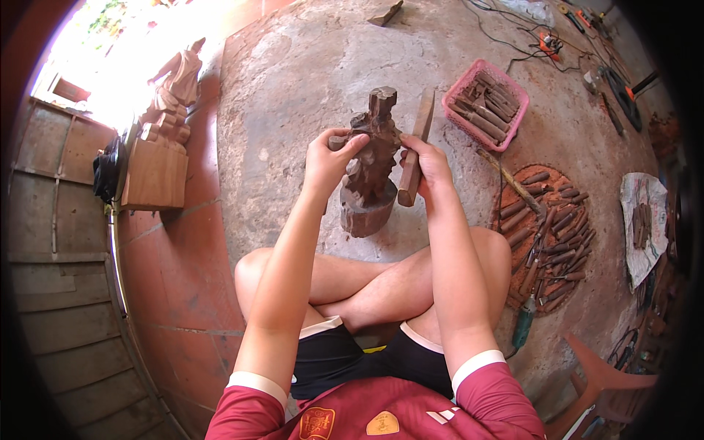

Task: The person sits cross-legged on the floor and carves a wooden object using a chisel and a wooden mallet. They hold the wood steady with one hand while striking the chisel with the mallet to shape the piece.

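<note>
A dark brown wood carving (370, 165), knobbly with a round base, stands upright on the floor before my crossed legs. My left hand (330, 158) grips its left side, thumb pressed on the wood. A short brown rounded piece (338, 141) shows at that thumb; whether it belongs to the carving or is a tool handle I cannot tell. My right hand (429, 165) is closed round a long squared wooden bar (419, 139), held upright close beside the carving. Its fingertips come near the carving's right side, and most of its fingers are hidden behind the bar.
Right of me, many-handled carving chisels (561, 249) lie on a reddish round patch, near a wooden-handled mallet (511, 180) and a green power tool (523, 323). A pink basket (475, 139) holds brown tools. A pale wooden statue (172, 95) stands left. Cables (524, 48) lie far right.
</note>
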`<state>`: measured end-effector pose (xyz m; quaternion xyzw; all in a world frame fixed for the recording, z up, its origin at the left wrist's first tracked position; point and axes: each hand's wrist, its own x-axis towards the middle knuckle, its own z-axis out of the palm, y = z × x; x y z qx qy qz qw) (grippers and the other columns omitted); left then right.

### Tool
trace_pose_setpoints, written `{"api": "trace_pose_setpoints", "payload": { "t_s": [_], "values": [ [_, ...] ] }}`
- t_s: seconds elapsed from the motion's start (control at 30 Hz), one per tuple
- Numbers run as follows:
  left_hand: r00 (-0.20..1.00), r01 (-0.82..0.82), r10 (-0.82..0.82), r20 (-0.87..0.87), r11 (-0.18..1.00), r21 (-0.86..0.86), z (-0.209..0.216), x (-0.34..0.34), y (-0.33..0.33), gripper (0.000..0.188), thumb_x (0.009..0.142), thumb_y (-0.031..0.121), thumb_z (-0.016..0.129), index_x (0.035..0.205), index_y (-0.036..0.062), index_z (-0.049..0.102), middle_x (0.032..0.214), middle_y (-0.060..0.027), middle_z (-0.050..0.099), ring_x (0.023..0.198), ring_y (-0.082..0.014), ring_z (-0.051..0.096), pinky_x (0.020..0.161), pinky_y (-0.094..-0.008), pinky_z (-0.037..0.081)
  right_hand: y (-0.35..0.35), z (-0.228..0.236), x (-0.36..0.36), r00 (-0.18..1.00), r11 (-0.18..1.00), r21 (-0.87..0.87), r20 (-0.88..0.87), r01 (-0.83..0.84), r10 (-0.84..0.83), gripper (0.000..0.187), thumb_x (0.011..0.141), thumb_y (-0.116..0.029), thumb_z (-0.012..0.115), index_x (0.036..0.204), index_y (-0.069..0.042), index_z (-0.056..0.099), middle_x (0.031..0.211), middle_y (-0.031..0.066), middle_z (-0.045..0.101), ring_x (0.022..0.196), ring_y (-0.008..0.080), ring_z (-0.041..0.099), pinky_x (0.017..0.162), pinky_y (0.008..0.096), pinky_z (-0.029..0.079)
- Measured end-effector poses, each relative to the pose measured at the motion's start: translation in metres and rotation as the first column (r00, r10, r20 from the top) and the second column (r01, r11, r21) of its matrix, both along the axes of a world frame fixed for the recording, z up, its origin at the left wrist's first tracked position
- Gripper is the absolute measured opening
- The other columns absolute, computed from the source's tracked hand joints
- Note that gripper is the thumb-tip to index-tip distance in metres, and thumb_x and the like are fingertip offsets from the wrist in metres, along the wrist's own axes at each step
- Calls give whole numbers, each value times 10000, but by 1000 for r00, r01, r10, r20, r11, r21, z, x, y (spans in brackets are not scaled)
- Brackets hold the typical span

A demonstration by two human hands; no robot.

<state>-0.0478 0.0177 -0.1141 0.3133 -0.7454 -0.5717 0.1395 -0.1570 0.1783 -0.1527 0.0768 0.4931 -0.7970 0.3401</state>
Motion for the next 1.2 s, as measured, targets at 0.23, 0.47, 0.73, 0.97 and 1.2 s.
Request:
{"api": "trace_pose_setpoints", "payload": {
  "t_s": [0.23,0.47,0.73,0.97,1.2],
  "values": [
    [996,83,-82,-28,995,55,-4,14,-10,509,803,318,836,1178,20,665,681,30,593,529,-42,470,469,-215,366,-1,-1,-2,1000,999,-14,-4,-31,31,238,807,-188,783,892,-32,624,711,52,596,541,166,563,485,323,475],
    [993,105,-96,-64,981,163,-20,28,-25,558,811,301,824,1235,-7,632,715,21,604,541,-50,483,466,-213,375,-1,0,0,999,999,-12,1,-50,50,274,795,-186,795,920,-27,611,702,45,577,541,167,558,495,328,479],
    [998,8,9,-58,957,290,-9,27,-29,534,835,223,781,1267,-32,596,779,-19,631,520,-68,485,465,-227,385,-4,3,10,994,994,29,15,-105,104,327,780,-179,815,962,-13,600,763,55,599,629,168,595,553,333,501],
    [986,8,51,-161,939,344,-21,30,-46,436,896,130,635,1303,-16,573,822,-37,636,504,-72,500,449,-225,387,-24,8,34,994,997,36,-80,-66,69,324,784,-205,819,976,-35,622,760,15,580,629,127,554,541,296,456],
    [982,-5,69,-174,938,346,-23,35,-44,456,899,140,638,1314,-32,556,831,-35,634,495,-77,497,452,-231,395,-25,15,36,998,998,0,-26,-62,62,377,773,-139,818,1041,44,627,935,125,676,791,211,663,703,366,543]
  ]
}}
